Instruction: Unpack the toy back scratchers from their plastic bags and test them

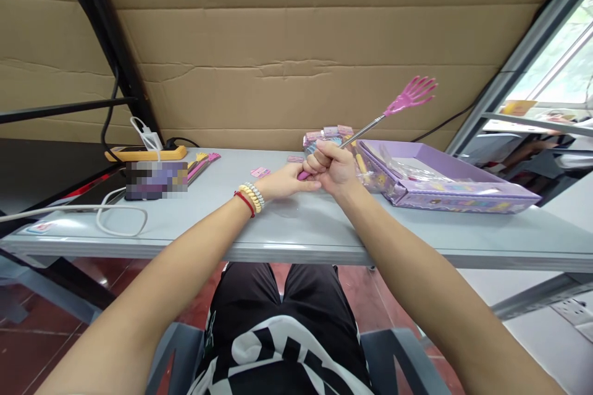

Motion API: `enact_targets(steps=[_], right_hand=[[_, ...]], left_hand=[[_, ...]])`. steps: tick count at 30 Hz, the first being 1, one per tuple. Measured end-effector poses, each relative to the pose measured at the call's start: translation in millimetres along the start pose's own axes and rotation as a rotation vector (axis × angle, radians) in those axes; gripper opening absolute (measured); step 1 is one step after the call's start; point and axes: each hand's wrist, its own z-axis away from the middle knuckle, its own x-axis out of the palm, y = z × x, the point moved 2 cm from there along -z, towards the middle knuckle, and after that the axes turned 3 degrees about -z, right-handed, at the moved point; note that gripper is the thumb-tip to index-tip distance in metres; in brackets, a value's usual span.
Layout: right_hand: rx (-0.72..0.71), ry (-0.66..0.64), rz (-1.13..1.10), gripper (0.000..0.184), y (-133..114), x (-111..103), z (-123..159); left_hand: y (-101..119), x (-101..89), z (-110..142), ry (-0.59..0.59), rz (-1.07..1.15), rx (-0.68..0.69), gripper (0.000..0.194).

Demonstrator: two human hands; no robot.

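A telescopic back scratcher with a pink hand-shaped head (412, 94) and a metal rod points up and to the right over the grey table (324, 228). My right hand (334, 166) is closed in a fist round its handle. My left hand (290, 181), with bead bracelets on the wrist, pinches the pink end of the same handle just left of the fist. Both hands rest low over the table's middle.
A purple tray box (445, 188) with packets stands at the right. Packaged items (327, 134) lie behind my hands. More scratchers (202, 163), a yellow power strip (146, 153) with a charger, a white cable (120, 222) and small pink cards (260, 171) lie at the left. A cardboard wall backs the table.
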Motion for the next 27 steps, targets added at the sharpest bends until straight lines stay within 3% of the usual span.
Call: enact_targets(steps=[6, 14, 21, 27], right_hand=[[-0.066, 0.092, -0.022, 0.067, -1, 6, 2], [-0.149, 0.145, 0.073, 0.069, -2, 13, 5], [-0.177, 0.141, 0.099, 0.064, -2, 15, 7], [-0.142, 0.046, 0.049, 0.053, 0, 6, 5]], left_hand=[[-4, 10.6, -6, 0.159, -0.238, -0.044, 0.033], [1, 8.3, -5, 0.204, -0.437, -0.052, 0.037], [-1, 6.4, -4, 0.193, -0.430, -0.035, 0.036], [0, 1.3, 2, 0.263, -0.393, 0.023, 0.039]])
